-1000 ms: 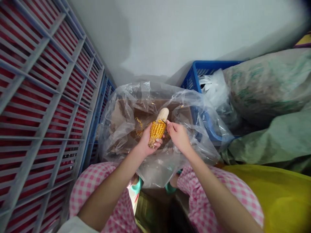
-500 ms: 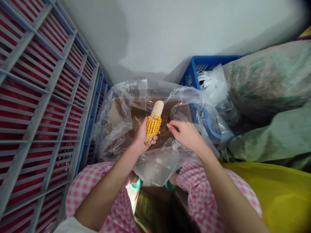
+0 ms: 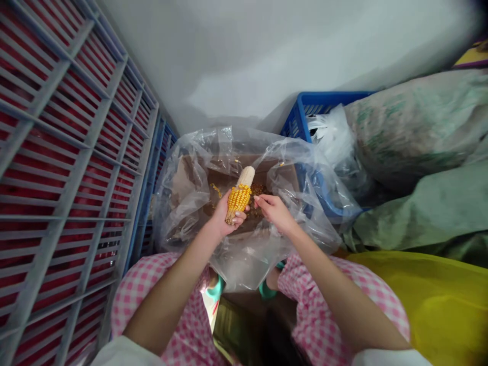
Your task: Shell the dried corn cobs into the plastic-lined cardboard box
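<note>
While clamping the left grip (image 3: pixel 224 216) around the corn cob (image 3: pixel 240 195), has brought the right grip (image 3: pixel 274 209) nearer to it than half a second ago, fingertips (image 3: pixel 258 199) together; cannot tell on what. Puts kernels (image 3: pixel 238 199) just left of that grip, likely within reach.

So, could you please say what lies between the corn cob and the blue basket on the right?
The head view shows loose kernels, clear plastic and, lower down, the right hand.
</note>
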Demonstrator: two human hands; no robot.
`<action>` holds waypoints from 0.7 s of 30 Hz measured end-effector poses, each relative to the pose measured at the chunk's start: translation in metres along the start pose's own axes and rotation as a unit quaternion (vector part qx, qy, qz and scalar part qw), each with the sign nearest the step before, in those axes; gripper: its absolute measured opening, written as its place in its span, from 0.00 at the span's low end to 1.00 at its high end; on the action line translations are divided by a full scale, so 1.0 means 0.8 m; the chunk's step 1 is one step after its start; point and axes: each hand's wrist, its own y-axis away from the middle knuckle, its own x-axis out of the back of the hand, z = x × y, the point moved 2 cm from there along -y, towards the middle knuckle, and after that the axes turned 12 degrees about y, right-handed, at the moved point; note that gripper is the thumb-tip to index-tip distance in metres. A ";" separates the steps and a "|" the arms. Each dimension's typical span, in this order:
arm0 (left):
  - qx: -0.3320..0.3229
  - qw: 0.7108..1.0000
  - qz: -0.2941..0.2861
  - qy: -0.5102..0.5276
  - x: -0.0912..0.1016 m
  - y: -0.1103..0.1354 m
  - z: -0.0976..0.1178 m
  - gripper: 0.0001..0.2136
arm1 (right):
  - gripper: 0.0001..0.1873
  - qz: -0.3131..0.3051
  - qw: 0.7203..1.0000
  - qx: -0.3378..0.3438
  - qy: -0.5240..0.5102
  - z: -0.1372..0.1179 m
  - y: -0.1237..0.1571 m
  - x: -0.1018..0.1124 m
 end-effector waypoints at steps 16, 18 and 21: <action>-0.003 0.996 -0.065 0.057 -0.013 0.007 0.010 0.21 | 0.17 0.100 0.905 0.084 0.406 -0.051 0.028 0.033; -0.006 0.999 -0.045 0.026 -0.015 0.007 0.009 0.21 | 0.17 0.073 0.906 0.086 0.409 -0.053 0.028 0.034; -0.030 0.999 0.001 -0.027 -0.018 0.007 0.004 0.22 | 0.17 0.040 0.914 0.093 0.392 -0.053 0.024 0.036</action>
